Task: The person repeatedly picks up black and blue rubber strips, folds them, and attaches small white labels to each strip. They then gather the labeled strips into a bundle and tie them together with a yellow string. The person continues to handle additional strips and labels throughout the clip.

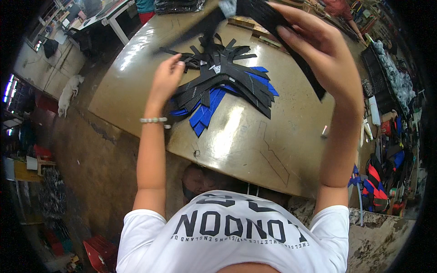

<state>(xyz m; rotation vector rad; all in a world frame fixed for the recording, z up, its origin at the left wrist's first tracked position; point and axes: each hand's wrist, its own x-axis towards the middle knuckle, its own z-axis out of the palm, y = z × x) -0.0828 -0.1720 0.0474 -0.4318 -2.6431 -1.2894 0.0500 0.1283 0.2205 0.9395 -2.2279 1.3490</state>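
Observation:
Raised over the far right of the table, my right hand point(323, 50) grips a black V-shaped fabric strap piece point(261, 16) between thumb and fingers. One arm of the piece hangs down behind the hand; the other, smeared by motion, reaches left, and a pale label sits near its bend. My left hand point(167, 78), with a beaded bracelet at the wrist, is at the left edge of a pile of similar black strap pieces point(218, 75). Its fingers are curled together, and whatever they hold, if anything, is hidden. Blue strap pieces point(207, 111) stick out from under the black ones.
The pile lies on a large shiny table point(227, 136) with an angular outline drawn near its front edge. Dark plastic-wrapped bundles point(180, 5) are at the far edge. A person's arm point(350, 25) shows at the far right. A white animal point(69, 94) lies on the floor left.

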